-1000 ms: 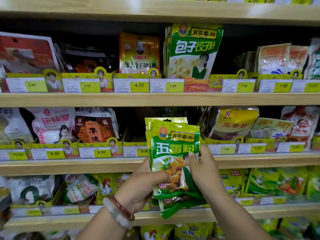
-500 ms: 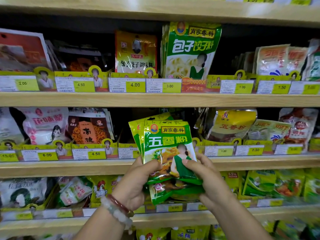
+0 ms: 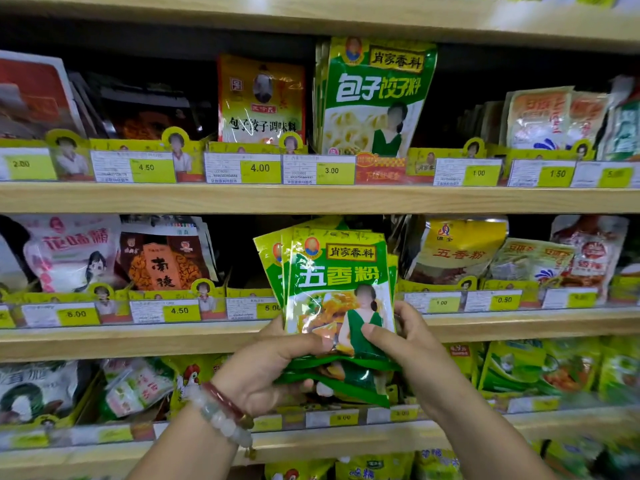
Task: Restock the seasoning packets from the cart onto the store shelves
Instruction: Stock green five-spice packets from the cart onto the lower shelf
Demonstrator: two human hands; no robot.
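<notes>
Seasoning packets (image 3: 337,289), a green-and-yellow stack of them, are held upright in front of the middle shelf (image 3: 138,341), right by the dark gap behind the 5.00 tag (image 3: 254,308). Left hand (image 3: 266,372) grips the bottom with its thumb on front, right hand (image 3: 405,344) pinches the lower right edge. Beaded bracelets (image 3: 225,414) on the left wrist.
</notes>
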